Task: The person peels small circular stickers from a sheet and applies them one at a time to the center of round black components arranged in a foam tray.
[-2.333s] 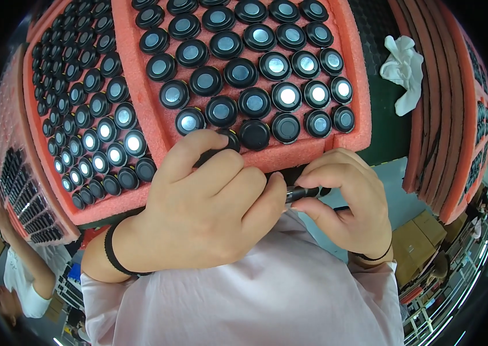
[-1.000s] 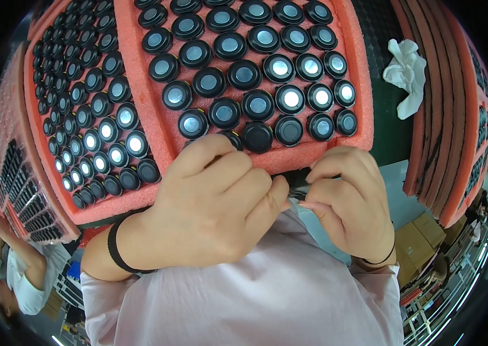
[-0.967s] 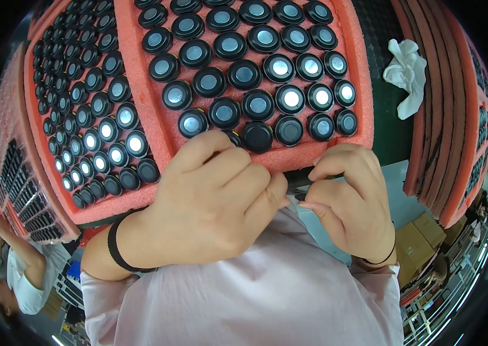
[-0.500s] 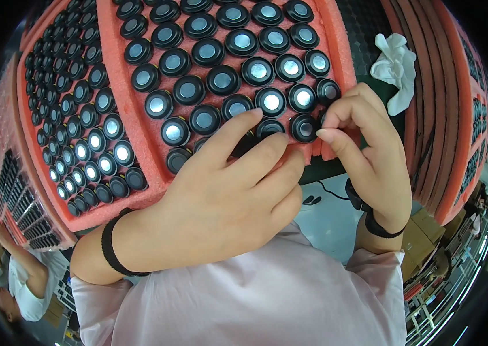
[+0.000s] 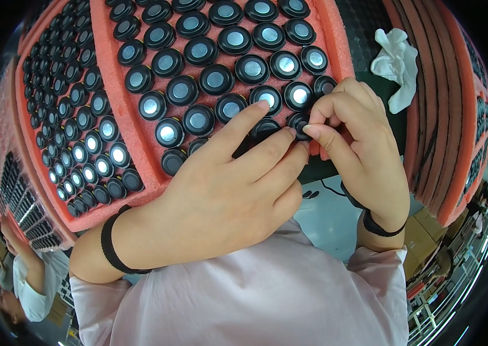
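Observation:
Rows of round black parts with silver disc centres (image 5: 234, 38), much like small speaker drivers, sit in a pink foam tray (image 5: 134, 124). My left hand (image 5: 215, 184) lies over the tray's near rows, fingers stretched and apart. Its index fingertip rests at one silver centre; the other fingertips reach toward the near right corner. There my right hand (image 5: 365, 155) has thumb and index finger closed together at the edge of the corner black part (image 5: 297, 124). What lies between those fingertips is hidden. My left hand covers several parts of the nearest row.
Left of a foam divider, more black parts (image 5: 79, 153) fill the tray. A crumpled white cloth (image 5: 395, 69) lies right of the tray, beside stacked pink foam trays (image 5: 428, 115). Another person (image 5: 36, 282) works at far left. Cardboard boxes (image 5: 422, 245) stand at lower right.
My right hand has moved a little left, its fingertips now against the corner part. My left fingertips have shifted slightly right. The tray appears shifted slightly up and left in view.

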Tool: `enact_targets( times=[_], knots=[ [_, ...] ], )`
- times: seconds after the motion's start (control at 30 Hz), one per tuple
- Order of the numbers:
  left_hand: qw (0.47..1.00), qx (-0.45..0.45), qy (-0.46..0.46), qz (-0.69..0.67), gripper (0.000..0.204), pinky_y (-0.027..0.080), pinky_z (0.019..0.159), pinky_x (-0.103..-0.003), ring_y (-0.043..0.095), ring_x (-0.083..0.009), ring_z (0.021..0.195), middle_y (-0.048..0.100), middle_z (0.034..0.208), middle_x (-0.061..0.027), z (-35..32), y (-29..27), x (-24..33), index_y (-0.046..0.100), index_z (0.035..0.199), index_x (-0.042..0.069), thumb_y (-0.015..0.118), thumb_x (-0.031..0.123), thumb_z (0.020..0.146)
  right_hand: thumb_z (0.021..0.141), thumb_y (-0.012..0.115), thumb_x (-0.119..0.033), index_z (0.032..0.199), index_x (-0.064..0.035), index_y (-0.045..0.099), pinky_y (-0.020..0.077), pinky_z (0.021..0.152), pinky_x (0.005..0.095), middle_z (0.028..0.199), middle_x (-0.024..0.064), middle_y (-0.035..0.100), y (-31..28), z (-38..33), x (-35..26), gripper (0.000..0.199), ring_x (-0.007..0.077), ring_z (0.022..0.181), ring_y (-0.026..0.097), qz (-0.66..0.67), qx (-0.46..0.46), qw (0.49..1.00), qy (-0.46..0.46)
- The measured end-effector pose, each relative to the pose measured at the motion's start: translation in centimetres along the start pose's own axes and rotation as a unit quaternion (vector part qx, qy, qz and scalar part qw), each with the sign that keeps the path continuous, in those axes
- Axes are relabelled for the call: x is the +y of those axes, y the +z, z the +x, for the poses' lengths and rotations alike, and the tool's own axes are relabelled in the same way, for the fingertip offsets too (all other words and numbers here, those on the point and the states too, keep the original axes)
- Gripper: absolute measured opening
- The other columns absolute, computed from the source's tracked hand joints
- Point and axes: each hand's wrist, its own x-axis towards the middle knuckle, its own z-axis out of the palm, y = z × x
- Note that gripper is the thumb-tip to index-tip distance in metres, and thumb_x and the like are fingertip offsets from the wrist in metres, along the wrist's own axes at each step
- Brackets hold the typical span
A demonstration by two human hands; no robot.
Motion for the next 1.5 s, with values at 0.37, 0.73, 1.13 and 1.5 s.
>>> enact_targets(
  times=[0.37,0.73,1.13,1.5],
  knots=[
    [1.000,0.006,-0.013,-0.005,0.012,0.046,0.113,-0.057,0.067,-0.0253,0.119,0.071,0.122,-0.0081,0.0,0.1,0.2,0.061,0.082,0.009,0.071,0.015,0.077,0.086,0.074,-0.005,0.091,-0.0059,0.063,0.0399,0.087,0.0349,0.085,0.0054,0.052,0.2,0.0,-0.3,0.012,0.0244,0.084,0.052,-0.026,0.009,1.000,0.004],
    [1.000,0.011,-0.016,-0.010,0.012,0.045,0.114,-0.057,0.067,-0.0247,0.118,0.072,0.122,-0.0074,0.0,0.2,0.2,0.061,0.080,0.009,0.071,0.015,0.076,0.083,0.077,-0.004,0.090,-0.0060,0.063,0.0404,0.083,0.0357,0.086,0.0054,0.053,1.1,-0.2,-0.3,0.015,0.0245,0.083,0.052,-0.056,0.044,0.997,-0.004],
    [1.000,0.006,-0.020,-0.012,0.011,0.044,0.115,-0.057,0.067,-0.0250,0.119,0.072,0.121,-0.0073,0.0,0.0,0.2,0.062,0.081,0.010,0.071,0.015,0.078,0.083,0.075,0.000,0.101,-0.0084,0.062,0.0377,0.080,0.0392,0.092,0.0051,0.057,2.3,-0.6,-0.5,0.024,0.0267,0.088,0.056,-0.020,0.110,0.993,0.023],
    [0.998,0.048,-0.026,-0.008,0.016,0.050,0.102,-0.052,0.067,-0.0237,0.098,0.069,0.102,-0.0059,-0.3,-1.5,-0.1,0.068,0.087,0.011,0.074,0.022,0.077,0.083,0.078,0.000,0.099,-0.0042,0.066,0.0472,0.077,0.0389,0.097,0.0084,0.066,-0.3,-4.7,-0.3,0.021,0.0265,0.085,0.062,0.143,0.033,0.986,-0.080]
  ],
)
